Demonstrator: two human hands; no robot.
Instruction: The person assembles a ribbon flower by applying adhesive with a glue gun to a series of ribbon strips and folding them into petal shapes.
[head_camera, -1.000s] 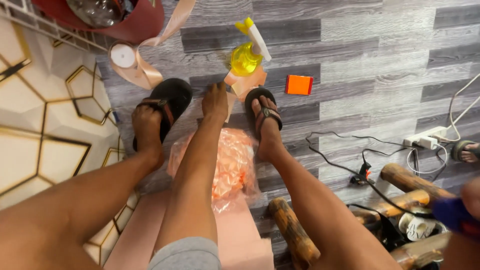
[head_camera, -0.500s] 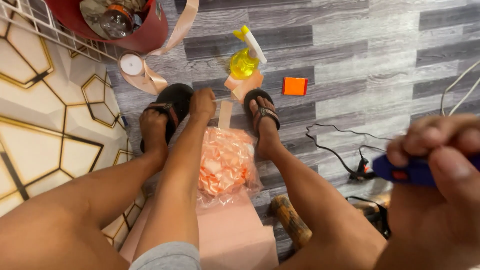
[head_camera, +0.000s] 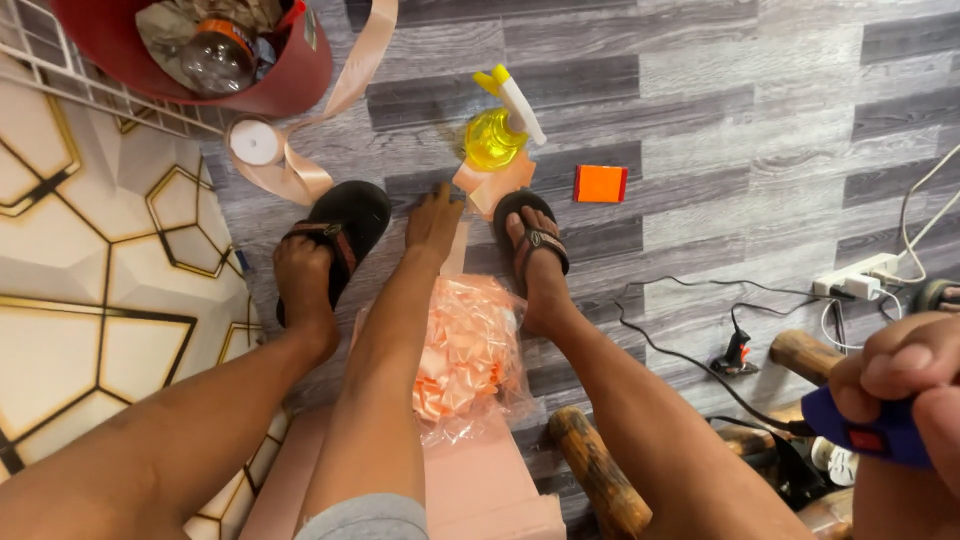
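Note:
I sit with both sandalled feet on a grey plank floor. My left hand (head_camera: 435, 213) reaches down between my legs, its fingers stretched out and their tips on a peach strip (head_camera: 458, 245) lying on the floor beside my right sandal (head_camera: 535, 240). My right hand (head_camera: 915, 385) is at the right edge, closed round a blue tool with a red switch (head_camera: 875, 437). A clear bag of peach ribbon bows (head_camera: 465, 355) lies between my legs on a pink sheet (head_camera: 480, 490).
A yellow spray bottle (head_camera: 495, 135) and an orange box (head_camera: 600, 183) lie beyond my feet. At top left are a red bucket (head_camera: 290, 85), a ribbon roll (head_camera: 255, 142) and a white wire rack (head_camera: 40, 60). A power strip (head_camera: 850, 283), cables and wooden logs (head_camera: 595, 470) lie on the right.
My right hand with the blue tool came up into view from the right edge, then dropped back lower and to the right. My left hand stays at the peach strip.

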